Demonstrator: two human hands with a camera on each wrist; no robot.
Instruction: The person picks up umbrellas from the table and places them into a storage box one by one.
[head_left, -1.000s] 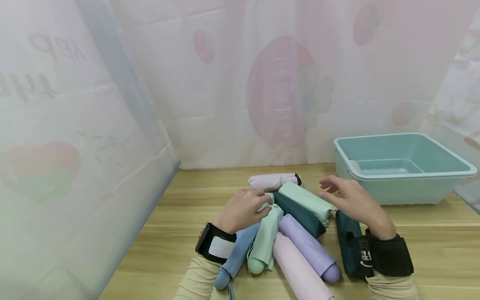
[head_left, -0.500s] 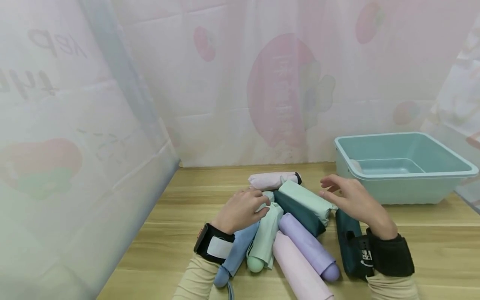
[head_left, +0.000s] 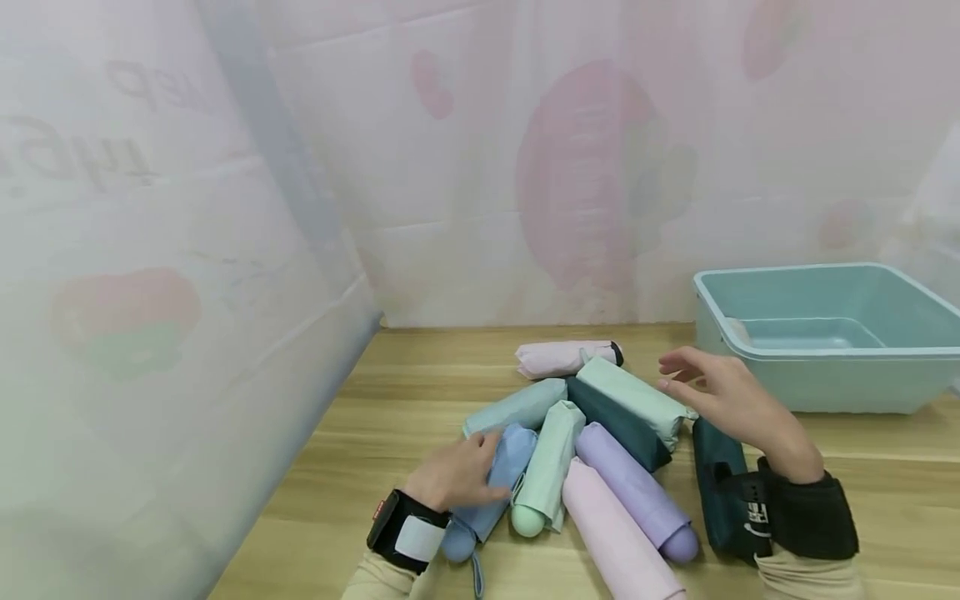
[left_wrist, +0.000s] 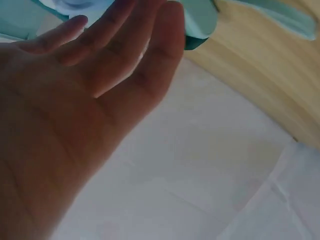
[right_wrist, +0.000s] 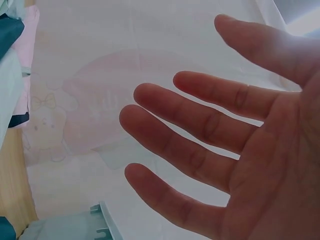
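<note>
Several folded umbrellas lie in a heap on the wooden table (head_left: pixel 390 400). My left hand (head_left: pixel 459 473) rests with straight fingers on the blue umbrella (head_left: pixel 508 454) at the heap's left; in the left wrist view the left hand (left_wrist: pixel 85 100) shows an open palm. My right hand (head_left: pixel 723 400) hovers with relaxed, spread fingers just right of the mint green umbrella (head_left: pixel 633 398), above the dark teal umbrella (head_left: pixel 716 492); the right wrist view shows that right hand (right_wrist: pixel 215 145) holding nothing. A lavender umbrella (head_left: pixel 633 492) and a pink umbrella (head_left: pixel 615 542) lie between my hands.
A teal plastic basin (head_left: pixel 825 375) stands at the back right of the table. A small pink umbrella (head_left: pixel 562 358) lies at the far end of the heap. Pale printed curtain (head_left: pixel 187 292) walls close the left side and the back.
My left hand has drawn back toward me, off the pale teal umbrella and onto the blue one. The right hand has barely moved. The view shifted slightly left.
</note>
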